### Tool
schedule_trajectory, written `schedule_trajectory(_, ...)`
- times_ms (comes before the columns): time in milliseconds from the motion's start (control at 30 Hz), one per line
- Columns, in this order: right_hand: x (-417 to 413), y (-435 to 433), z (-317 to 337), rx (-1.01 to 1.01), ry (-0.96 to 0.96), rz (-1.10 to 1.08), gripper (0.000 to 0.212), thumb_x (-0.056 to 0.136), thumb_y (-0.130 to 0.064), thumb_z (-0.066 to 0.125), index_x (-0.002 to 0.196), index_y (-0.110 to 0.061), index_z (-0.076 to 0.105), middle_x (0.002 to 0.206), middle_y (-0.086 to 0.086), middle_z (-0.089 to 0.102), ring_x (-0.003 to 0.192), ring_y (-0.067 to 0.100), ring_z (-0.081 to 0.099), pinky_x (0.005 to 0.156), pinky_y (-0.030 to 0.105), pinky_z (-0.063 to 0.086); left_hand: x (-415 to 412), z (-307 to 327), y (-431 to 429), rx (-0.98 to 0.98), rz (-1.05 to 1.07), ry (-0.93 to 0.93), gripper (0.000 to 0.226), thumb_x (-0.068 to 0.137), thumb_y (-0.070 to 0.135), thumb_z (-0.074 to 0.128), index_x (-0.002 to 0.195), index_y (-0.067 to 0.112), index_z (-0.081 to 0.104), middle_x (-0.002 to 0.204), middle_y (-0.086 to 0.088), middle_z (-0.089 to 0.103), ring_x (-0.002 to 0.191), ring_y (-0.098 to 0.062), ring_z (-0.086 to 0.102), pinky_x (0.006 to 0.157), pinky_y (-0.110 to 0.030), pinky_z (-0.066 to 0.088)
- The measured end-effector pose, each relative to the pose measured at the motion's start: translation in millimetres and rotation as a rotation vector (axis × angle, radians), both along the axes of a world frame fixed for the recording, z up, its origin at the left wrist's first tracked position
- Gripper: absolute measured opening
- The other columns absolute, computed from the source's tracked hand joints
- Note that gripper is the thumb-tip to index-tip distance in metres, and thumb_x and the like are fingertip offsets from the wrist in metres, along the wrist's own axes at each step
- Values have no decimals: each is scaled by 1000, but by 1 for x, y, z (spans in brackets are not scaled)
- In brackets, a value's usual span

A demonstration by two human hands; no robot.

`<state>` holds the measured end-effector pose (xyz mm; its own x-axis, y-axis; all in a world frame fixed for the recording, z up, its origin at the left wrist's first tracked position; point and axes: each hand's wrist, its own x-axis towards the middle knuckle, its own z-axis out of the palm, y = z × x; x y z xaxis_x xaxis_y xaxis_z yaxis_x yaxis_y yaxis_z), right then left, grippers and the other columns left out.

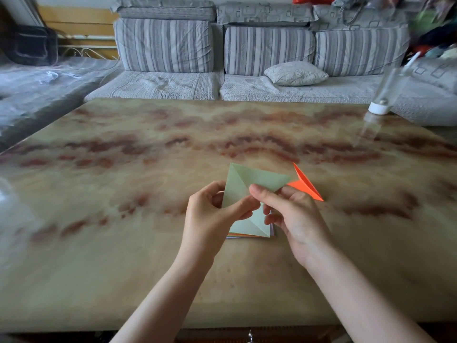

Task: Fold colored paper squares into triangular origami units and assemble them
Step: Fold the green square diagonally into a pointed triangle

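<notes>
I hold a pale green paper square (249,180) above the table, creased along its diagonal. My left hand (212,214) pinches its lower left edge and my right hand (289,214) pinches its lower right part, thumb on top. Under my hands lies a small stack of colored paper squares (249,227), a pale green sheet uppermost. A folded orange origami unit (306,185) lies on the table just right of the green square, partly hidden by my right fingers.
The marbled brown table (148,169) stretches wide to the left and front. An upside-down clear plastic bottle (380,100) with a white cap stands at the far right edge. A grey striped sofa (222,50) with a cushion (295,73) runs behind the table.
</notes>
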<state>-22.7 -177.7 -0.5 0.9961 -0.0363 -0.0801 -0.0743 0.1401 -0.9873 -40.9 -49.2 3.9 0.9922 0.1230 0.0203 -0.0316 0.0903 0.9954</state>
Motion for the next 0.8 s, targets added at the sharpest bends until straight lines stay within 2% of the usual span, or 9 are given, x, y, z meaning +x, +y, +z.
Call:
schedule_trajectory(133, 0, 2, -2, 42, -11, -7, 14, 73, -17, 75, 74, -6, 67, 58, -4, 60, 54, 11, 49, 48, 20, 40, 1, 1, 1, 25, -2, -3, 23, 71, 13, 81, 91, 10, 70, 77, -4, 75, 68, -14, 72, 65, -21, 57)
schedule_trajectory(300, -1, 2, -3, 85, -9, 14, 18, 73, -18, 74, 82, -3, 68, 69, 5, 63, 55, 12, 50, 48, 20, 41, 1, 2, 1, 26, -24, -12, 23, 70, 14, 82, 90, 12, 70, 76, -4, 75, 68, -15, 72, 64, -20, 56)
schedule_trajectory(367, -1, 1, -1, 66, -23, 33, 21, 70, -22, 75, 81, -6, 69, 70, 7, 63, 56, 13, 52, 48, 21, 41, 1, 2, 2, 48, -44, -12, 24, 70, 14, 82, 90, 13, 70, 76, -5, 75, 69, -18, 72, 68, -24, 58)
schedule_trajectory(467, 0, -1, 0, 75, -22, 6, 13, 69, -21, 76, 78, -12, 72, 69, 5, 65, 56, 15, 53, 47, 21, 42, 0, 0, 2, 53, -84, -11, 24, 71, 10, 80, 92, 12, 69, 78, -7, 75, 73, -24, 73, 71, -30, 59)
schedule_trajectory(700, -3, 1, 0, 133, -35, -31, 10, 69, -19, 75, 76, -13, 73, 69, 3, 68, 54, 13, 55, 47, 20, 40, -1, 1, 2, 32, -90, -35, 22, 72, 9, 79, 92, 9, 69, 77, -8, 75, 72, -23, 73, 65, -25, 58)
schedule_trajectory(800, -4, 1, 1, 145, -48, -33, 12, 66, -22, 75, 74, -14, 73, 69, 2, 68, 54, 13, 57, 47, 20, 40, -2, 2, 1, 23, -98, -41, 20, 73, 9, 78, 91, 8, 70, 75, -7, 75, 66, -18, 72, 61, -20, 56)
